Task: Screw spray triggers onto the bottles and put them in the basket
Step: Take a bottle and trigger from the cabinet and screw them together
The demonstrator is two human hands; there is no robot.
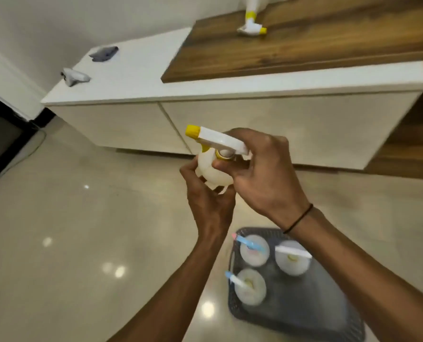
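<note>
In mid-air in front of me I hold a white bottle (211,172) with my left hand (205,193) wrapped round its body. My right hand (262,169) grips the white spray trigger (220,140) with a yellow nozzle at the bottle's neck. On the floor below stands a dark mesh basket (311,309) holding three bottles with triggers on them, two with blue triggers (251,244) and one with a white trigger (293,251). Another white bottle with a yellow trigger (252,27) lies on the wooden counter top at the back.
A long white low cabinet (230,114) runs across the room with a wooden slab (316,45) on top. Two crumpled cloths, one grey (104,53) and one whitish (76,76), lie on its left end. The floor is glossy tile (69,243).
</note>
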